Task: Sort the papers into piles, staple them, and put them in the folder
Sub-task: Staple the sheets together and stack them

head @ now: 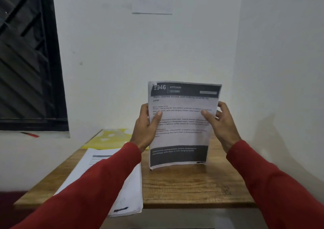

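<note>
I hold a thin set of printed papers [182, 137] upright above the wooden table [189, 186]; its top sheet has dark bands and the heading "KITCHEN". My left hand [146, 128] grips its left edge, thumb across the front. My right hand [221, 123] holds the right edge, thumb on the front and fingers behind. A staple seems to sit at the top left corner. A thicker stack of papers [129, 190] lies on the table's left side, partly under my left sleeve. A yellow folder [112, 138] lies at the back left of the table.
White walls close the table in at the back and right. A sheet of paper [152, 0] hangs on the wall above. A dark window [26, 62] fills the left, with a red pen [30, 134] on its sill.
</note>
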`<state>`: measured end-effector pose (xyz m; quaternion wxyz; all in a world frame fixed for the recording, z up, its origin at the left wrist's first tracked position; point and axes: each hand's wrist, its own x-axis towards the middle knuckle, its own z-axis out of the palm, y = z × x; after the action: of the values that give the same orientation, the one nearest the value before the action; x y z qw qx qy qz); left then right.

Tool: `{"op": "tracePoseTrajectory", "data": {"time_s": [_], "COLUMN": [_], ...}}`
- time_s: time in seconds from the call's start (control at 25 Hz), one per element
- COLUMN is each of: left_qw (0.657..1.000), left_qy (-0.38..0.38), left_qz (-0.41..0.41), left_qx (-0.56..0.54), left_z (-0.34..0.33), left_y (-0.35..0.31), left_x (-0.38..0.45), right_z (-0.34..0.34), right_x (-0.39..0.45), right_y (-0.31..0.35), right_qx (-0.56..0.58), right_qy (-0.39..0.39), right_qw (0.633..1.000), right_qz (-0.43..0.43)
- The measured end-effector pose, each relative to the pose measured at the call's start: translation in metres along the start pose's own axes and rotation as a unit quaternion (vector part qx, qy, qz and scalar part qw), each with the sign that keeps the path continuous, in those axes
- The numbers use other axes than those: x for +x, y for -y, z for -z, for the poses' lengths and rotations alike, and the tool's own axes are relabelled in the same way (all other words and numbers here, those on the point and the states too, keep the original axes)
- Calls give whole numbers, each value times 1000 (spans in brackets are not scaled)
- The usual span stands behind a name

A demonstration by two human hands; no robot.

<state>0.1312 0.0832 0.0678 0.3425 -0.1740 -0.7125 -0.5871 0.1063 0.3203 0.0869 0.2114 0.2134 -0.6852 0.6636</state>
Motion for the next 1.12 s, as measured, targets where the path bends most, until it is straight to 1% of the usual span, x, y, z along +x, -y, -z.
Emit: {"op": "tracePoseTrajectory", "data": {"time_s": [0.16,0.28,0.44,0.56,0.72,0.88,0.96,1.04,1.12], "left_qw": [999,995,988,987,987,986,988,990,996], "left_qy": [-22,-35,-47,-42,-60,-84,-69,-35,-1], "left_qz": [-36,-97,-146,-153,-148,-140,-138,-133,-89], "left_qx": [-12,-15,2,14,2,-16,-21,-14,2], "left_z": [0,0,3,7,8,7,9,13,19], "left_y": [-20,-42,-52,-48,-51,-52,-53,-60,-71], "left_x": [13,21,28,30,33,36,40,48,61], "right_z": [1,5,10,12,15,15,17,20,23], "right_x": [11,21,31,35,37,36,39,46,54], "right_y": [25,43,54,53,53,50,51,56,64], "right_qx": [-12,-25,-52,-54,-51,-11,-9,-9,2], "right_qy": [-13,3,29,34,24,35,20,-1,13], "right_qw": [996,986,976,973,976,980,981,981,986], "right_qz": [88,163,208,220,210,194,194,193,169]}}
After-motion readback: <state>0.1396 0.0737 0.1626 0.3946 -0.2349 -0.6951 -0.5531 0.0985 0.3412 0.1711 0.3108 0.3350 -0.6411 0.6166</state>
